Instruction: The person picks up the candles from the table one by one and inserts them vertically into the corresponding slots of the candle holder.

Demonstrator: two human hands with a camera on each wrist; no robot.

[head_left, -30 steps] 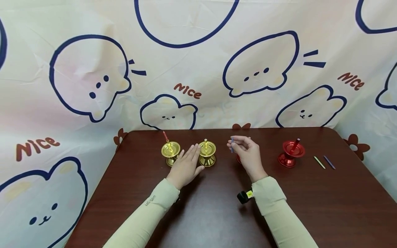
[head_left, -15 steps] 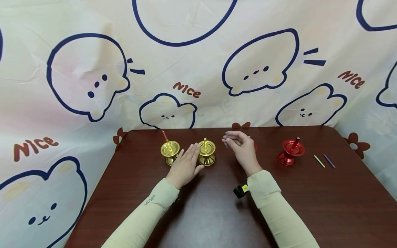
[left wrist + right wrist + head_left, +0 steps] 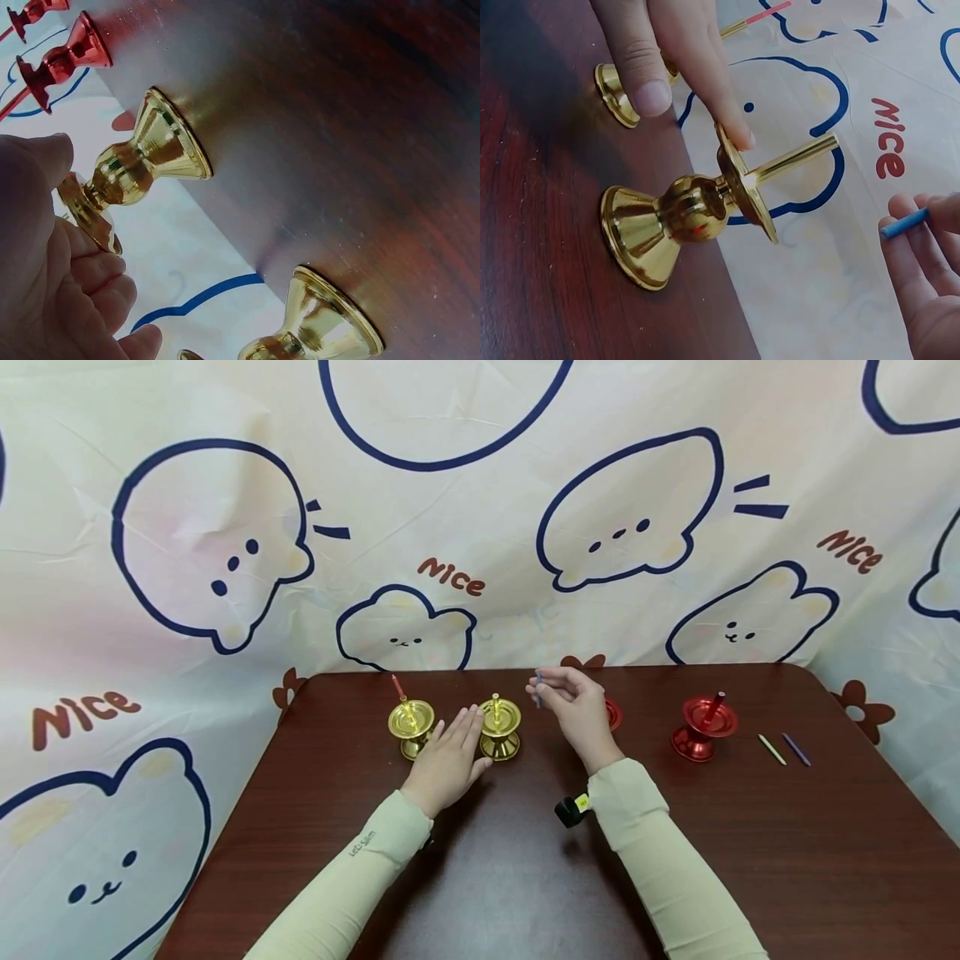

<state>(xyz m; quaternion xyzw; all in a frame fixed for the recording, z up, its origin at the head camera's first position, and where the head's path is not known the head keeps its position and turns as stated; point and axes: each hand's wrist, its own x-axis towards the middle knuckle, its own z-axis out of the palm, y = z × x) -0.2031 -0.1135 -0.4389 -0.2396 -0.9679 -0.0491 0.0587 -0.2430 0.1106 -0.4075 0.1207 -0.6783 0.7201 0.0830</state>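
In the head view my left hand (image 3: 444, 764) lies stretched out, fingertips at the dish rim of a gold candle holder (image 3: 500, 745). That holder stands upright, its thin tube bare of any candle in the right wrist view. My right hand (image 3: 583, 717) pinches a small blue candle (image 3: 904, 224) between thumb and fingers, up and to the right of the tube and apart from it. Left of it stands a second gold candle holder (image 3: 412, 720) bearing a red candle (image 3: 397, 686). A red candle holder (image 3: 614, 714) is mostly hidden behind my right hand.
Farther right on the brown table (image 3: 495, 877) stands another red candle holder (image 3: 697, 745) with a dark candle (image 3: 717, 700) in it. Beside it lie a green candle (image 3: 772, 749) and a purple candle (image 3: 797, 749). A printed cloth (image 3: 510, 510) hangs along the table's back edge.
My right hand has moved left and slightly up with the blue candle, from in front of the red holder toward the gold one. My left hand has stayed in place.
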